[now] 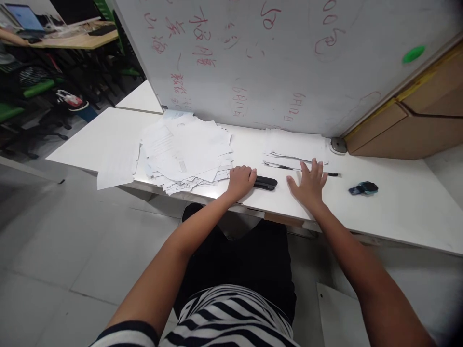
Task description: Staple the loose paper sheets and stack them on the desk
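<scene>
My left hand (pixel 241 184) is closed around the left end of a black stapler (pixel 266 183) lying near the front edge of the white desk (pixel 405 212). To its right, my right hand (pixel 310 184) has its fingers spread, palm down, over a slim black pen-like object (pixel 333 174). Part of that object is hidden beneath the fingers. Just beyond the fingertips lie white sheets (pixel 296 142) against the whiteboard, with thin dark lines along their near side. Left of my left hand spreads a large untidy pile of printed papers (pixel 188 149).
A small dark blue and black object (pixel 363 188) lies on the right. Behind the desk rises a whiteboard (pixel 231 62) with red writing, a grey rounded device (pixel 338 145) at its foot. Cardboard boxes (pixel 394 125) stand at right. One sheet (pixel 115 168) overhangs the front edge.
</scene>
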{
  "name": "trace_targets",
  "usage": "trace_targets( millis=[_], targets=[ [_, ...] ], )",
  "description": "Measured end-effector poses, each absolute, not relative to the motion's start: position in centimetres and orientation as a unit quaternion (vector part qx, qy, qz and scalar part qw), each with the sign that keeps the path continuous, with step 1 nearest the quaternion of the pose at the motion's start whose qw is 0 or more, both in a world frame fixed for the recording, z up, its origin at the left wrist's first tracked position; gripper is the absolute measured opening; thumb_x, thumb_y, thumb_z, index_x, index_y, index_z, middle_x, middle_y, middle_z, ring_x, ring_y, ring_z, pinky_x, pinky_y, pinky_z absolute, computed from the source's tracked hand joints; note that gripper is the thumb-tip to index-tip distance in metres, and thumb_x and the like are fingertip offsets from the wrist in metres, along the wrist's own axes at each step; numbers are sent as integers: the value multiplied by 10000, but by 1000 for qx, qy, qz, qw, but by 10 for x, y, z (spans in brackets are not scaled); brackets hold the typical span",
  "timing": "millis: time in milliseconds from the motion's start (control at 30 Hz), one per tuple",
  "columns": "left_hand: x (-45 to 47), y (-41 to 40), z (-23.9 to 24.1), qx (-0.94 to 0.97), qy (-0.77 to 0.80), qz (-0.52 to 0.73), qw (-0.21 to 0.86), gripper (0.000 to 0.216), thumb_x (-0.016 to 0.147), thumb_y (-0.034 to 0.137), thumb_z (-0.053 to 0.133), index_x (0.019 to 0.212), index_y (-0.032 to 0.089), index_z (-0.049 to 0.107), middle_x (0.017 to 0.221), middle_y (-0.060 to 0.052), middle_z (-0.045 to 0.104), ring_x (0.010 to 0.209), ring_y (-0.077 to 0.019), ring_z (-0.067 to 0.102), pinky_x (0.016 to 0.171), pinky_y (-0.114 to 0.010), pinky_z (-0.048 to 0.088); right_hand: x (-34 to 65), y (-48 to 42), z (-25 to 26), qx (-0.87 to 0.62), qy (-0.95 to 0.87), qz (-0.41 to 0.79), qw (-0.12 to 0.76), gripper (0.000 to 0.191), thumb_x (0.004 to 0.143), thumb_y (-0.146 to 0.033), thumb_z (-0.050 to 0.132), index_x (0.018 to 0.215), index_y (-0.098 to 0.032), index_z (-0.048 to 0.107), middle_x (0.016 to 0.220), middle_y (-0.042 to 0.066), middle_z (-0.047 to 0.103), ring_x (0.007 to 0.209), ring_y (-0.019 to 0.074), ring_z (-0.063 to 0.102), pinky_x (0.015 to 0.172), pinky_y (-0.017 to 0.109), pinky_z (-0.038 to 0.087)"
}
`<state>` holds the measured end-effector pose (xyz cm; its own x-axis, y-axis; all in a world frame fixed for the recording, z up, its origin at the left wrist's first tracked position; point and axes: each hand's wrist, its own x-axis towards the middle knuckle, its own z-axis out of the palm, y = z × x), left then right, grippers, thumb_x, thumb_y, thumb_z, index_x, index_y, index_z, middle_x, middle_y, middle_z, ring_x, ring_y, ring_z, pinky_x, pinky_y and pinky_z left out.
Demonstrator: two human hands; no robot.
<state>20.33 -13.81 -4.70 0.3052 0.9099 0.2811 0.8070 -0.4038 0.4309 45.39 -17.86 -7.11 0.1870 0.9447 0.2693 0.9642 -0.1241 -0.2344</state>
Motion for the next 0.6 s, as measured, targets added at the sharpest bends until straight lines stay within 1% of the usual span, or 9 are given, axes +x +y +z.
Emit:
trace_targets(
  millis=[100, 200, 267, 333, 433, 533, 600],
  targets=[
    [203, -138, -48, 805, 530, 251, 90, 385, 995, 327, 322, 669, 195, 478, 704, -45, 575, 761, -197, 542, 699, -343, 315, 451, -174, -70, -769, -633, -15, 90, 789, 890, -596, 316, 1526, -169, 123, 1600, 171, -26, 1441, 406, -94, 1058, 706, 70],
    [201, -140, -51, 808, 519, 270, 71, 389, 992, 327, 336, 658, 194, 484, 700, -55, 570, 760, -198, 540, 709, -344, 318, 450, -172, -68, -770, -636, 15, 42, 795, 899, -635, 226, 1540, -195, 59, 1604, 159, -57, 1445, 378, -121, 1069, 696, 21],
    [199, -141, -53, 810, 507, 286, 68, 388, 989, 327, 346, 661, 193, 502, 709, -59, 576, 762, -197, 540, 714, -344, 325, 446, -175, -68, -771, -636, 27, 22, 785, 898, -658, 186, 1541, -221, 73, 1607, 143, -54, 1449, 360, -125, 1077, 686, 6],
    [196, -141, -54, 811, 497, 295, 87, 412, 993, 340, 339, 652, 193, 519, 685, -52, 574, 729, -189, 537, 693, -339, 331, 440, -181, -68, -771, -636, 33, 8, 785, 893, -681, 160, 1540, -238, 110, 1610, 132, -45, 1452, 354, -118, 1080, 681, 5],
    [191, -142, -55, 810, 484, 305, 130, 471, 999, 368, 320, 622, 193, 540, 652, -40, 573, 691, -176, 537, 665, -327, 347, 433, -189, -69, -764, -643, 43, 5, 791, 887, -702, 120, 1534, -248, 155, 1613, 119, -13, 1464, 340, -43, 1099, 658, 39],
    [187, -145, -54, 821, 447, 324, 149, 470, 993, 383, 343, 646, 189, 596, 731, -44, 625, 763, -173, 564, 715, -319, 389, 429, -194, -67, -758, -650, 52, 8, 788, 890, -700, 89, 1529, -248, 185, 1612, 111, 56, 1467, 318, 43, 1113, 634, 73],
    [187, -148, -54, 836, 413, 331, 146, 451, 986, 384, 370, 676, 187, 632, 794, -49, 653, 828, -176, 577, 776, -321, 409, 429, -194, -66, -760, -648, 49, 10, 786, 892, -699, 90, 1527, -246, 195, 1610, 110, 79, 1467, 315, 55, 1114, 634, 78]
  ],
)
